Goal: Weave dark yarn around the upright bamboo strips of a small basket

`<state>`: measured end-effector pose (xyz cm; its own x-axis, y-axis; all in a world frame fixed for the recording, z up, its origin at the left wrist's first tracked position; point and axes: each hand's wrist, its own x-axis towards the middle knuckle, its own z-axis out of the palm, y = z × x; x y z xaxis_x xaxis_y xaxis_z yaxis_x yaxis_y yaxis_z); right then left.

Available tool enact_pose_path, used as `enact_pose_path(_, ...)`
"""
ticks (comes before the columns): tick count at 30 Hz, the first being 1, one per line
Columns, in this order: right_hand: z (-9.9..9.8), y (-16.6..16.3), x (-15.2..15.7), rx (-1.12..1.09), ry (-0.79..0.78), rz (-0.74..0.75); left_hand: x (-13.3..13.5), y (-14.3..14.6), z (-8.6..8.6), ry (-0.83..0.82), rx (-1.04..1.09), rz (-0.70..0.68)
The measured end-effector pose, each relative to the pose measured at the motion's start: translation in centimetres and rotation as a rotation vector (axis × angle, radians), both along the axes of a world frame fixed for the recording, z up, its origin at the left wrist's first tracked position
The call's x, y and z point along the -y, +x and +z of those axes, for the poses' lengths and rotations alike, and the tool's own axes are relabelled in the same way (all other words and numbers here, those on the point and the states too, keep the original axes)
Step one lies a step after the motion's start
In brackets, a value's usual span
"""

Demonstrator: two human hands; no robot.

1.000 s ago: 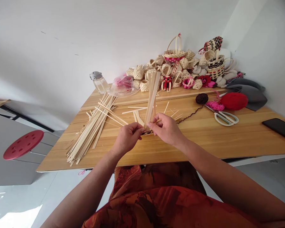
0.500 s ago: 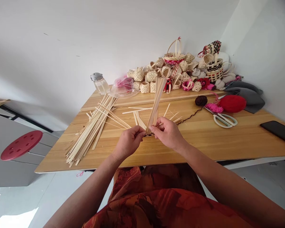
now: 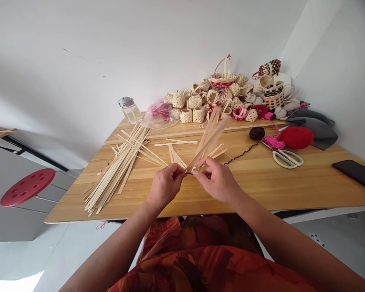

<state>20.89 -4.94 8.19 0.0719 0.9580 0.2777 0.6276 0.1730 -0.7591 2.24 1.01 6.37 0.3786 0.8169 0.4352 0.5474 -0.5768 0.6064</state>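
Observation:
Several pale flat wooden strips (image 3: 207,140) fan upward and away between my hands over the front of the table. My left hand (image 3: 167,182) is closed, thumb and forefinger pinching the strips near their lower left end. Just to its right, my right hand (image 3: 215,178) pinches the same strips at their base. A dark brown yarn (image 3: 237,156) runs from a ball (image 3: 257,133) toward my right hand, and a short dark length shows between my fingertips. How it passes around the strips is partly hidden by my fingers.
A large bundle of strips (image 3: 118,172) lies at left, near a clear bottle (image 3: 130,110). Small woven baskets (image 3: 197,114) are heaped along the wall. At right are white-handled scissors (image 3: 287,159), red yarn (image 3: 297,138) and a black phone (image 3: 357,172). A red stool (image 3: 27,187) stands left.
The strips between my hands have spread apart and lean further right, their upper ends blurred. Both hands stay close together, still pinching at the base. The view has shifted slightly.

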Motion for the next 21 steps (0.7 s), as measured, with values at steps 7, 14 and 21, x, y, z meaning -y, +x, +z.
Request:
enact_pose_path(7,0.9,2.8,3.8,0.245,-0.010,-0.021,-1.0,-0.7,-1.0,0.418,-0.218,0.095)
enact_pose_path(14,2.7,3.6,6.6,0.260,-0.041,0.050,-1.7,-1.3,-2.3,0.589,-0.415,0.155)
enact_pose_path(21,3.5,3.6,6.9,0.505,0.201,-0.019,-1.5,-1.7,-2.9,0.639,-0.557,0.101)
